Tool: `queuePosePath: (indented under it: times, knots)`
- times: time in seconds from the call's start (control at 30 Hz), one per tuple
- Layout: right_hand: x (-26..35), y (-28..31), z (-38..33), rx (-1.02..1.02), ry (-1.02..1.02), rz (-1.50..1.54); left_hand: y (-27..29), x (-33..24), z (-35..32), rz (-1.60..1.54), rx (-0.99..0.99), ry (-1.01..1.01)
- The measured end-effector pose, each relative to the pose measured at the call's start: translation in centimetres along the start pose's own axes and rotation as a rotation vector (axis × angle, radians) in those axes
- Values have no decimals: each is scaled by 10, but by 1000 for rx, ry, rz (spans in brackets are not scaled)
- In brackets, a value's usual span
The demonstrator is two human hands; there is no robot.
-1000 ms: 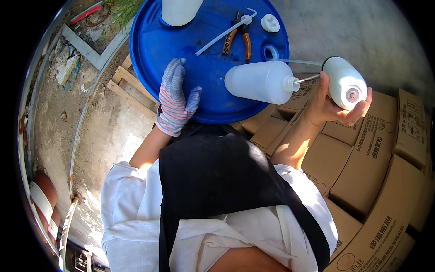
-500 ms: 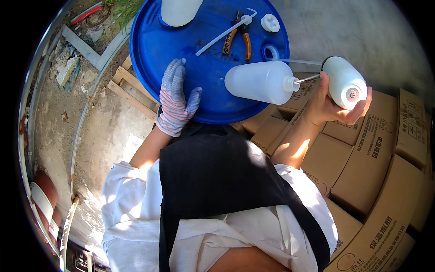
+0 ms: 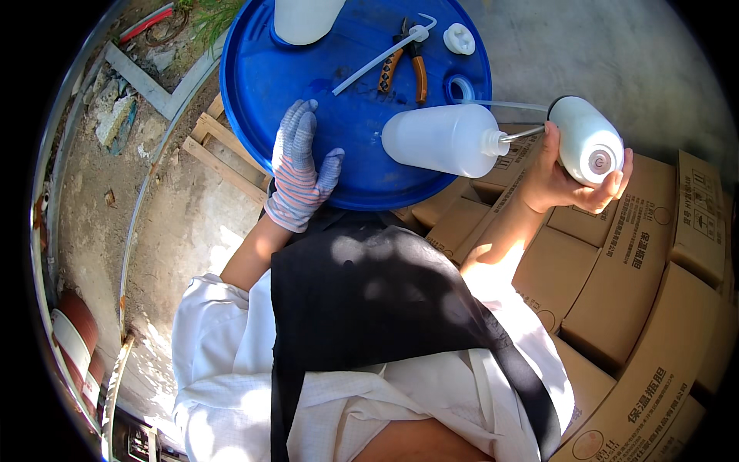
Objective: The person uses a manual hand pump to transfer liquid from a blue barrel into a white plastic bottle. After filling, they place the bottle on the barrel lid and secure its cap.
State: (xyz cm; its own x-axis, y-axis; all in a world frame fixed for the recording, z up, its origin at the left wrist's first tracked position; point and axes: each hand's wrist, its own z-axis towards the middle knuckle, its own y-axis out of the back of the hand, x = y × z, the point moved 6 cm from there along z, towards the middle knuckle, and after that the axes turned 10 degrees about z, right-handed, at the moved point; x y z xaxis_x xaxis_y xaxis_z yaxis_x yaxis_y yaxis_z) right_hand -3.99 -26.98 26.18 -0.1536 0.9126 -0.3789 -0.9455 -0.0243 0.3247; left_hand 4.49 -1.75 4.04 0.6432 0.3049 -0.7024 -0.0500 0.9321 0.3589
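The right hand grips a white electric pump; its metal spout meets the mouth of 1 translucent bottle over the blue drum; the gloved left hand, thumb spread, overlaps the drum's edge.

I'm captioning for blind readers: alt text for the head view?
Bare right hand holds a white cylindrical device, metal spout at the mouth of a translucent plastic bottle. Striped-gloved left hand is partly over a blue plastic drum.

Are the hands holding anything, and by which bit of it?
The right hand holds the white pump by its rounded body, near the end with the round button. The gloved left hand holds nothing.
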Motion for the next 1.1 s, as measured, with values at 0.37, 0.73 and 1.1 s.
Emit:
queuePosePath:
  times: [0.37,0.73,1.1]
  knots:
    - [1,1,2,14,63,-38,-1,-1,0,31,-9,-56]
    - [0,1,2,9,26,-13,-1,1,-1,16,-25,-55]
    - [-1,2,0,28,-16,14,-1,1,-1,13,-10,-26]
